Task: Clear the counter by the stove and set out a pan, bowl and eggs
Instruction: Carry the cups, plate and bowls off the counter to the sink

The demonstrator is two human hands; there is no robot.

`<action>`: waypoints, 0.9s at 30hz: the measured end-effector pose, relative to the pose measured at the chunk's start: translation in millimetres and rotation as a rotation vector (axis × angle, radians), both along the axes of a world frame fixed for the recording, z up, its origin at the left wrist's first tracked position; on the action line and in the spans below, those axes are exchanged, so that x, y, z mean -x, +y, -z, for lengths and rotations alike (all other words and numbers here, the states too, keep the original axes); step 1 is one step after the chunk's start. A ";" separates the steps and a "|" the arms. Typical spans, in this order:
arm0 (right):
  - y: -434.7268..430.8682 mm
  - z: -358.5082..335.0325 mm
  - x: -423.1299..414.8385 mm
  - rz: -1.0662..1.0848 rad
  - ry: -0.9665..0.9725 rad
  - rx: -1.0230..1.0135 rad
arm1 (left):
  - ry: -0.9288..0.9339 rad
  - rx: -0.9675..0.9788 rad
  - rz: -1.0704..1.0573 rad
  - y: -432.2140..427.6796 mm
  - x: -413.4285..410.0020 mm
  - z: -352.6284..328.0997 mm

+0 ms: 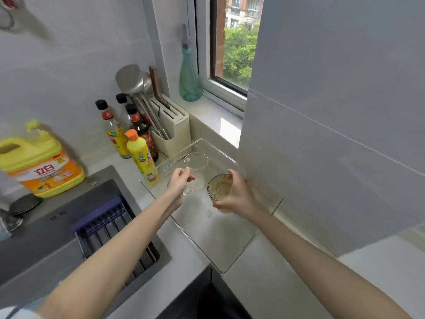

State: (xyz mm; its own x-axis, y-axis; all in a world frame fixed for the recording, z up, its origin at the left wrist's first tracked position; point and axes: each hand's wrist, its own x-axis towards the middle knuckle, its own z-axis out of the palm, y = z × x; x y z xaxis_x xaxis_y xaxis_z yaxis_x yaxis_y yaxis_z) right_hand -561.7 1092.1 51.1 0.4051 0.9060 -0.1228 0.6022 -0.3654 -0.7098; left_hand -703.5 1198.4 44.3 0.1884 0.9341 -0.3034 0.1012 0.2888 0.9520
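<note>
Reaching in from the bottom edge, two bare forearms stretch over a pale stone worktop (264,272) that runs between a dark grey steel sink (57,238) on the left and a grey tiled wall on the right. A blue slatted rack (101,222) sits inside the sink. A clear, flat acrylic tray with a low rim (220,238) lies on the worktop, beside the sink.

Both hands are over the far half of this tray. The left hand (180,183) has its grip pinched on the near side of a clear, empty drinking glass (196,161), which tilts its mouth toward the camera; whether the fingers hold a handle or the wall cannot be told. The right hand (239,195) has its grip wrapped round a clear glass tumbler streaked with yellowish residue (219,187), also tilted, just beside the first glass. Whether either glass touches the tray cannot be told.

A yellow plastic squeeze bottle with an orange cap (141,157) stands at the tray's left edge. Behind it stand black-capped sauce bottles with red and yellow labels (113,130) and a cream plastic knife block (172,127) holding steel ladles (128,77). Further left, behind the sink, sits a large yellow detergent jug with an orange label (41,166). A teal glass bottle (189,77) stands on the sill of a window (239,42).
</note>
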 end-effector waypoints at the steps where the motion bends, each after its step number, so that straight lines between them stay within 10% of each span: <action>1: 4.7 4.7 -0.1 0.023 -0.017 0.009 | 0.020 0.012 -0.005 5.8 -2.4 5.2; 27: 31.3 50.1 -4.7 -0.177 -0.262 0.123 | 0.455 -0.065 0.248 57.5 -1.4 60.8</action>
